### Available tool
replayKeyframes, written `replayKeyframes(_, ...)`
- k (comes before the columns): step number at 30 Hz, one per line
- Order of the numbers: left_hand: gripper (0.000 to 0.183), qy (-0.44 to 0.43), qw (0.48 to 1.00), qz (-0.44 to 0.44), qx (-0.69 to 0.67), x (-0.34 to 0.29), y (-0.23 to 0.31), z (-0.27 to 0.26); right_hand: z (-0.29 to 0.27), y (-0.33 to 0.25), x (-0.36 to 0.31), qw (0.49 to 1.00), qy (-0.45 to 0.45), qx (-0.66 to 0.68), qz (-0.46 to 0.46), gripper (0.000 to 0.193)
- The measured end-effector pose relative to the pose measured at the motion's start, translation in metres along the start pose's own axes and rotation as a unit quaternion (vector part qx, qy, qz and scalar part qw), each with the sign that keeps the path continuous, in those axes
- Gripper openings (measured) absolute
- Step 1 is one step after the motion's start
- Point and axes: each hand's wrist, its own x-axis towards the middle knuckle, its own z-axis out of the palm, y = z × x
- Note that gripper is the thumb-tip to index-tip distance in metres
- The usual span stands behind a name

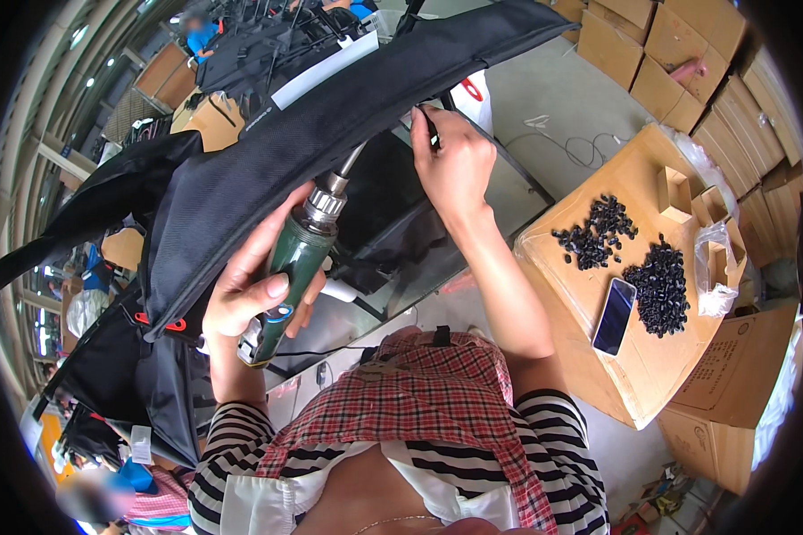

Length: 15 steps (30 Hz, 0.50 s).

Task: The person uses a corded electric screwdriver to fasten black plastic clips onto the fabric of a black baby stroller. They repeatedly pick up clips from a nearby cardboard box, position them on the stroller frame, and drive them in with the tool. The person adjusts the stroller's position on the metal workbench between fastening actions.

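My left hand (238, 308) is wrapped round a dark green electric screwdriver (300, 254), which has a silver collar and a thin shaft pointing up and away. The shaft's tip passes out of sight near the underside of a long black fabric piece (241, 183) stretched across in front of me. My right hand (459, 160) is closed at the lower edge of that fabric, to the right of the screwdriver. Its thumb and fingers pinch something dark, too hidden to name. More black fabric (384, 192) hangs below, between my hands.
To the right, a cardboard box (589, 312) bears heaps of small black parts (658, 285), a phone (615, 316) and small open cartons (675, 194). Large cartons (678, 53) are stacked beyond. A cable (571, 147) lies on the floor. Other people (201, 40) are farther off at the left.
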Motion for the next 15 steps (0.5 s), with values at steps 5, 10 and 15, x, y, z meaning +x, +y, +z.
replayKeyframes(5,0.089,-0.001,1.0,-0.009,0.009,0.0,0.001,0.003,-0.001,0.007,0.005,0.999,0.024,-0.006,0.025,0.015)
replayKeyframes(10,0.09,0.001,1.0,-0.002,0.02,-0.002,-0.001,0.003,-0.007,0.007,0.007,0.997,0.001,-0.035,0.075,0.022)
replayKeyframes(15,0.092,0.003,1.0,-0.004,0.001,0.002,-0.001,0.006,-0.004,0.013,0.018,0.994,-0.017,-0.1,0.03,0.032)
